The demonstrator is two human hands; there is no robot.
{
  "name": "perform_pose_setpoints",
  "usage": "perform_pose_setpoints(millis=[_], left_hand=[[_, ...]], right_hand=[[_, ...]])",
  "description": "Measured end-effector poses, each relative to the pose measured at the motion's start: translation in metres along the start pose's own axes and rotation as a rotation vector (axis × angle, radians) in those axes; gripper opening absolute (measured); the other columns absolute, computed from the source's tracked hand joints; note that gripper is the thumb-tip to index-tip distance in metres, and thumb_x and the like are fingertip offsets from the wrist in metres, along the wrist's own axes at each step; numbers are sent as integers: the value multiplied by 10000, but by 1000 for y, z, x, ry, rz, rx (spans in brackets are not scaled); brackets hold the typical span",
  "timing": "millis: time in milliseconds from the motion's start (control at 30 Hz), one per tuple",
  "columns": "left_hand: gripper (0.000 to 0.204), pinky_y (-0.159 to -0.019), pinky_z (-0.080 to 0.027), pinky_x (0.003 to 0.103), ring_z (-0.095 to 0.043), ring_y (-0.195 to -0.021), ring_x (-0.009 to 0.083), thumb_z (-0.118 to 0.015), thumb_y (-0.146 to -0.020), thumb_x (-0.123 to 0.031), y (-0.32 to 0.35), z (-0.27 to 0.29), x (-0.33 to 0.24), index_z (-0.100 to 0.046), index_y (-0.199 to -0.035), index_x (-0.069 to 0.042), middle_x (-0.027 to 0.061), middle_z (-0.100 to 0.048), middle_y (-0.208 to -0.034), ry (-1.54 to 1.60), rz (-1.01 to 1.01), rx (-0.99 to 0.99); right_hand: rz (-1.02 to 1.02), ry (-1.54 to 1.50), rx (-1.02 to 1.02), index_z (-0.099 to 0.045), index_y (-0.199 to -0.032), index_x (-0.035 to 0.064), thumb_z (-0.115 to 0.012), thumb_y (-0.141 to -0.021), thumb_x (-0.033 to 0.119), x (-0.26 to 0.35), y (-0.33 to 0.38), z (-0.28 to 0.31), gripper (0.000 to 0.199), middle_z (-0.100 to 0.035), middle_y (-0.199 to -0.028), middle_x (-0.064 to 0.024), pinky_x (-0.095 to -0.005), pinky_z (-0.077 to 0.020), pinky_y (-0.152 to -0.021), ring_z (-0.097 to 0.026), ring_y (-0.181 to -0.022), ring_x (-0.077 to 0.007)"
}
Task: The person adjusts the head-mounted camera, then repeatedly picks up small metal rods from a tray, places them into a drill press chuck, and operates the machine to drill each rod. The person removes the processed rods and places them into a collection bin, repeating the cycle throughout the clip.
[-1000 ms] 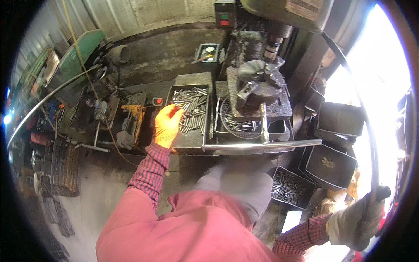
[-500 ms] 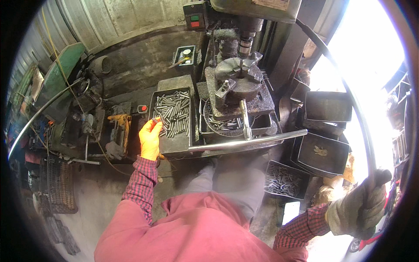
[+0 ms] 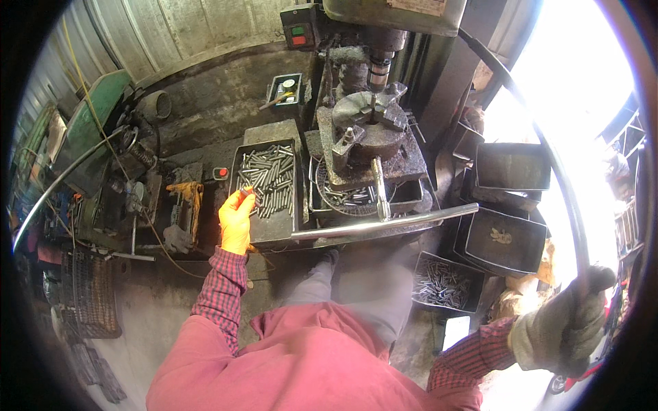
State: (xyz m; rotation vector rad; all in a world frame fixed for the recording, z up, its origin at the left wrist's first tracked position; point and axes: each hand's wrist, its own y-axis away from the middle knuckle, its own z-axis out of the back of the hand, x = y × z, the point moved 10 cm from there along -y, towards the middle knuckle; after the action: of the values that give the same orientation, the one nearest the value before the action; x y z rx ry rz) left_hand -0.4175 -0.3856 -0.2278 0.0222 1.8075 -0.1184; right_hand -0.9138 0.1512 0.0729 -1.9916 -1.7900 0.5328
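Observation:
My left hand (image 3: 236,218), in an orange glove, is closed at the front edge of a metal tray (image 3: 297,198) heaped with short steel pins (image 3: 269,175). Its fingertips pinch a small metal pin (image 3: 247,190), mostly hidden by the glove. Far to the right, my right hand (image 3: 565,329) wears a grey glove and wraps round the dark-ended grip of a long curved lever (image 3: 563,164). That lever runs up to the drill press (image 3: 394,15). Below its chuck (image 3: 379,70), a round clamping fixture (image 3: 370,116) has a thin pin standing upright at its centre.
A long shiny bar (image 3: 384,222) crosses the bench front, joined to the fixture's handle. More pins lie in a tray under the fixture and in a floor bin (image 3: 447,281). Dark empty-looking bins (image 3: 504,240) stack at right. A switch box (image 3: 299,31) hangs behind.
The whole view has shifted slightly. My left hand stays closed at the tray's edge, and my right hand keeps its hold on the lever with hardly any movement.

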Motion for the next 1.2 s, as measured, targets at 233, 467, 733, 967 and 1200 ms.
perform_pose_setpoints(millis=[233, 467, 733, 967, 1200], left_hand=[[235, -844, -521, 238, -652, -890, 80, -702, -1019, -10, 1, 1, -5, -729, -1251, 17, -2, -727, -1045, -18, 6, 1], [236, -824, -511, 230, -640, -872, 70, -704, -1016, -5, 0, 0, 0, -733, -1250, 14, -12, -727, -1031, 0, 5, -1], [244, -826, -510, 230, -639, -869, 72, -717, -1012, -23, 0, -1, 1, -731, -1252, 18, -9, -725, -1028, -13, 14, -18], [243, -831, -511, 234, -643, -872, 78, -719, -1011, -30, -1, -2, -4, -730, -1249, 19, -2, -730, -1030, -40, 15, -17], [232, -835, -529, 244, -656, -879, 88, -719, -1011, -21, -2, -3, 2, -735, -1239, 16, 6, -731, -1023, -32, 9, -13]], right_hand=[[3, 47, -106, -648, -947, 11, -566, -1098, 468, 13, 9, 37, 488, -597, -828, -37, -350, -407, -1065, -669, -857, -109], [81, 98, -77, -658, -921, 4, -539, -1110, 434, 25, -29, 17, 484, -604, -796, -35, -335, -427, -1030, -675, -824, -129], [64, 143, -76, -680, -863, -42, -506, -1129, 334, 16, 3, 11, 492, -621, -771, -103, -478, -344, -1217, -700, -879, -193], [79, 367, 129, -661, -910, -103, -470, -1130, 313, 41, -5, 35, 508, -596, -844, -218, -475, -320, -1253, -643, -1082, -217], [-189, 32, 307, -584, -831, 33, -466, -1135, 406, 18, -9, 13, 496, -555, -762, -30, -425, -374, -1197, -640, -806, -112]])
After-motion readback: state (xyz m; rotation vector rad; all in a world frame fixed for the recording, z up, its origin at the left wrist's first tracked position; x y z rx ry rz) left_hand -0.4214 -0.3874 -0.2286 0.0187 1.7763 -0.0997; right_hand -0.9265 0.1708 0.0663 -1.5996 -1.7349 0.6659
